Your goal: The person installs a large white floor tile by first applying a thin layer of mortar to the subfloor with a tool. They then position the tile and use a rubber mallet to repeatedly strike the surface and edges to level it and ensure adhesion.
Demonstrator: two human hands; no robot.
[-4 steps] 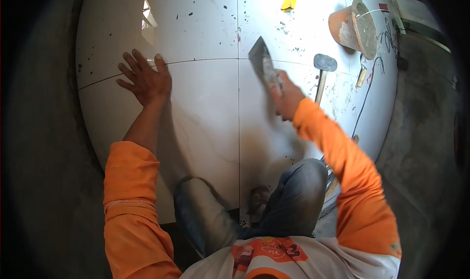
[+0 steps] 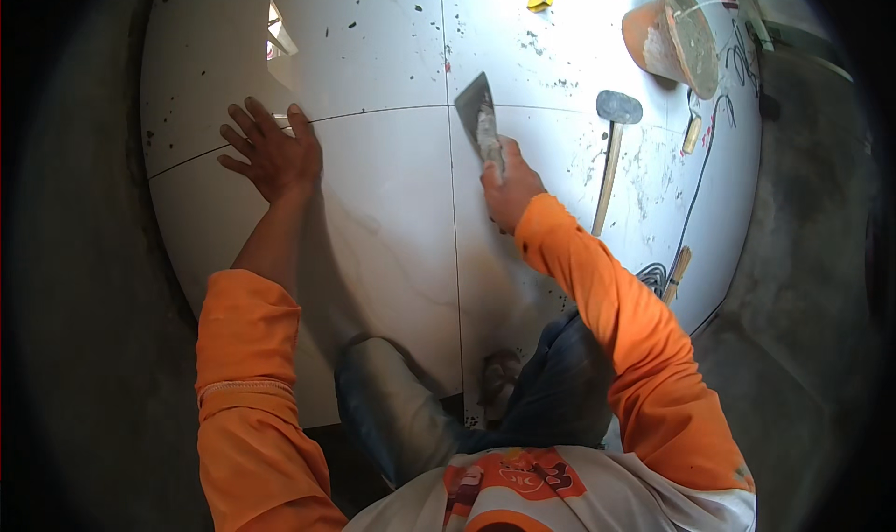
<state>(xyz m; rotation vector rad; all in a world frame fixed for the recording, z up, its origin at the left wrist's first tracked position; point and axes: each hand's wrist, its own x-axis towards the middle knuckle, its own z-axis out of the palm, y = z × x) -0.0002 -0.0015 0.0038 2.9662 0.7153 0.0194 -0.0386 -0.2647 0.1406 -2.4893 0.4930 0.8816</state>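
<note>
Your right hand (image 2: 509,189) is closed around the trowel (image 2: 480,121), whose blade runs up and slightly left from the fist, just right of the tile joint (image 2: 452,205). Your left hand (image 2: 275,154) lies flat, fingers spread, well left of the joint.

Orange long sleeves on both arms, left one pushed up past elbow with ribbed cuff band bunched, right one reaching to wrist. White shirt front with orange and red printed patch at chest. Dark blue-grey trousers, dusty at knees. Left hand (image 2: 273,155) bare, right hand (image 2: 510,189) bare, ungloved.
</note>
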